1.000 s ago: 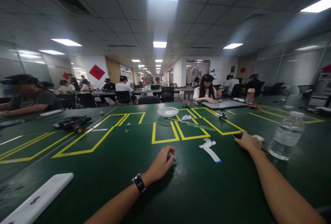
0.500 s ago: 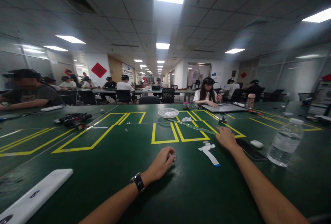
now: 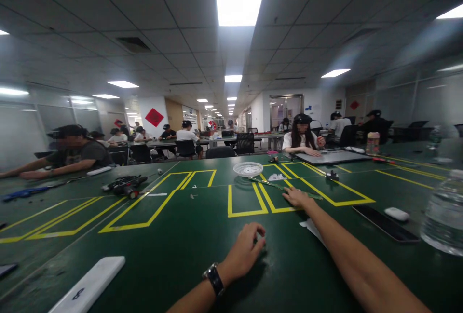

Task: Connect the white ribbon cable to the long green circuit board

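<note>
My right hand [image 3: 298, 198] reaches out low over the table, fingers extended and lying across a long thin greenish strip [image 3: 273, 185]. Whether the fingertips press on the strip, I cannot tell. Closer to me, my left hand [image 3: 246, 248] hovers just above the green tabletop, fingers loosely curved, with a gap to the thumb and nothing visible in it. A white flat ribbon cable [image 3: 314, 230] is partly covered by my right forearm. Beyond the hands, a round white plastic basket [image 3: 248, 169] stands by the strip's far end.
A black phone [image 3: 385, 224], a white earbud case [image 3: 397, 214] and a water bottle [image 3: 443, 216] are on the right. A white slab marked 8 [image 3: 90, 284] lies front left. Black gear [image 3: 126, 186] sits farther left. Across the table sits a person [image 3: 302, 139] beside a silver panel [image 3: 325, 157].
My right hand has moved left along the strip, from its near right end toward its middle, and its forearm now covers much of the ribbon cable. The camera view has shifted slightly.
</note>
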Demonstrator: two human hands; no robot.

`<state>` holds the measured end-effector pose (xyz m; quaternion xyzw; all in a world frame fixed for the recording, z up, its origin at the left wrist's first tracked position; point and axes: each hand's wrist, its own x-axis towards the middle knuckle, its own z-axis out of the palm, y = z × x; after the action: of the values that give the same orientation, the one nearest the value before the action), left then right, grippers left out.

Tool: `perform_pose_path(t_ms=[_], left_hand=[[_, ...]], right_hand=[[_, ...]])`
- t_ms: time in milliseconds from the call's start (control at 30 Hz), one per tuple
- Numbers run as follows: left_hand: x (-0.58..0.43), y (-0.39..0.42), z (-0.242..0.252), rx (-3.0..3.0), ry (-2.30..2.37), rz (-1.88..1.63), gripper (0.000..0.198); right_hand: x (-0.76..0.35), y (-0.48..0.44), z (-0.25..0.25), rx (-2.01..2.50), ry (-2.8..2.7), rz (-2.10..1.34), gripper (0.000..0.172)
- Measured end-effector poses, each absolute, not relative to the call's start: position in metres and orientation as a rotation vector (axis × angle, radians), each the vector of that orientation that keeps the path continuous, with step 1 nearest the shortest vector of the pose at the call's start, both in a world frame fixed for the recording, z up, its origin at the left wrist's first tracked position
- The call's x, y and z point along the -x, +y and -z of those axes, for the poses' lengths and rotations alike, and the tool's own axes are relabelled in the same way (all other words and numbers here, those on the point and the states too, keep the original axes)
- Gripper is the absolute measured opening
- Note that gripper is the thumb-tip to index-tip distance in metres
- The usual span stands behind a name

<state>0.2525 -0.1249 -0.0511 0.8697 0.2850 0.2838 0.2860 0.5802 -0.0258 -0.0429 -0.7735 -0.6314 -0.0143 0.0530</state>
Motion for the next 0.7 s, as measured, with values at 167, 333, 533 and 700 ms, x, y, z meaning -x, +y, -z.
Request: perform_pose_path(t_ms=[167, 333, 533, 700], left_hand=[[-0.252, -0.125, 0.049, -2.347, 0.729, -0.811, 0.022], [-0.253, -0.123, 0.048, -2.391, 0.873, -1.031, 0.019], [-0.252, -0.118, 0.050, -2.392, 0.982, -1.082, 0.021], [-0.251, -0.121, 0.048, -2.535, 0.861, -0.805, 0.042]], right_hand=[[-0.578, -0.038, 0.041, 2.262, -2.075, 0.047, 0.042], [-0.558, -0.062, 0.036, 2.066, -2.281, 0.009, 0.038], [-0.519, -0.100, 0.039, 1.581, -2.511, 0.071, 0.035], [-0.522, -0.122, 0.022, 1.735, -2.296, 0.204, 0.041]])
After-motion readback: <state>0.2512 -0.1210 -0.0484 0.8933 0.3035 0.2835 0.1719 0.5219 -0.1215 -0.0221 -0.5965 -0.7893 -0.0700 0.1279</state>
